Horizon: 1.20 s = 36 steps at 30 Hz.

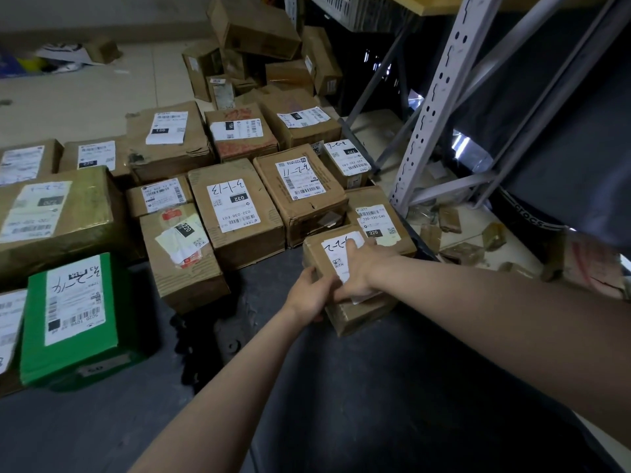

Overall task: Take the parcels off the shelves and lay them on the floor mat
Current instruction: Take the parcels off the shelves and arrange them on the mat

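Observation:
A small brown cardboard parcel [355, 314] with a white label rests on the dark grey floor mat [341, 387], at the right end of the rows of parcels. My left hand [309, 293] grips its near left corner. My right hand [358, 268] lies flat on its top over the label. Several labelled brown parcels [235, 213] lie in rows on the mat beyond and to the left, along with a green one [73, 319].
A grey metal shelf upright [433, 107] with diagonal braces stands at the right. A loose heap of cardboard boxes [259, 46] sits at the back by the shelf. Scraps of brown tape litter the tiled floor [478, 240] under the shelf.

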Each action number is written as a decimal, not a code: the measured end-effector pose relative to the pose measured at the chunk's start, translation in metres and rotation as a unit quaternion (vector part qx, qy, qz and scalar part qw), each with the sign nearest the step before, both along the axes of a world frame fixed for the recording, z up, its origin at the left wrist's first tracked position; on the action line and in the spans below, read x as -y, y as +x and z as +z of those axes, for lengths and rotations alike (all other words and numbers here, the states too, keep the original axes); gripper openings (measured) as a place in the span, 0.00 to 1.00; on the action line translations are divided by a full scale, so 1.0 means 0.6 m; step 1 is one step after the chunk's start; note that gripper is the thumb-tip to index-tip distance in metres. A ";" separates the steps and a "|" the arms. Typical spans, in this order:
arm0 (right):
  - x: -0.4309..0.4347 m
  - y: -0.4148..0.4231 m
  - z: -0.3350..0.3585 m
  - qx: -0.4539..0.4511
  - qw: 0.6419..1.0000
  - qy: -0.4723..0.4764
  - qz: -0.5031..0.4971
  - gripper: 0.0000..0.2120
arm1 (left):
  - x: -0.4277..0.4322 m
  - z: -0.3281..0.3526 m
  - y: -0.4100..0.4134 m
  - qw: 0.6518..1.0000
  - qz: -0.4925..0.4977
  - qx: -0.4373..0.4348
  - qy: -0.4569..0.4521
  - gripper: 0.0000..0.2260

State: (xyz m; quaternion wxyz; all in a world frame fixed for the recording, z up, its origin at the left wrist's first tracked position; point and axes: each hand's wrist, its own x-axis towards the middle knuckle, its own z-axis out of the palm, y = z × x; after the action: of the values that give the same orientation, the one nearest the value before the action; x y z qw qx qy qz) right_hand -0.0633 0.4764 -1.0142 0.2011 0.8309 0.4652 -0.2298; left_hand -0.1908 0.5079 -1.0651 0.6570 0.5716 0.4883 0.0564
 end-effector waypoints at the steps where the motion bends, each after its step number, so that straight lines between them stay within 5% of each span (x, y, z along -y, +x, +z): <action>1: 0.000 -0.001 0.000 0.006 1.000 -0.005 0.002 0.53 | 0.000 0.000 -0.001 1.000 -0.004 -0.005 0.004 0.21; 6: 0.002 0.000 -0.010 -0.006 0.998 -0.050 -0.024 0.65 | 0.002 -0.001 -0.002 0.998 -0.034 -0.035 0.037 0.28; 15: 0.010 0.015 -0.015 -0.026 0.996 -0.054 -0.065 0.69 | 0.007 -0.008 0.007 0.990 -0.075 -0.090 0.077 0.30; 36: 0.004 0.038 -0.029 -0.008 0.995 0.092 -0.042 0.52 | -0.001 -0.019 0.024 0.974 -0.033 -0.099 0.203 0.27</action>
State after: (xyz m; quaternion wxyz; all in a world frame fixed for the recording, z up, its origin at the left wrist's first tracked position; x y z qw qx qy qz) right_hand -0.0406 0.4742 -1.0314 0.1100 0.8627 0.4509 -0.2009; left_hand -0.1765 0.5082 -1.0767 0.4769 0.7118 0.5100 0.0759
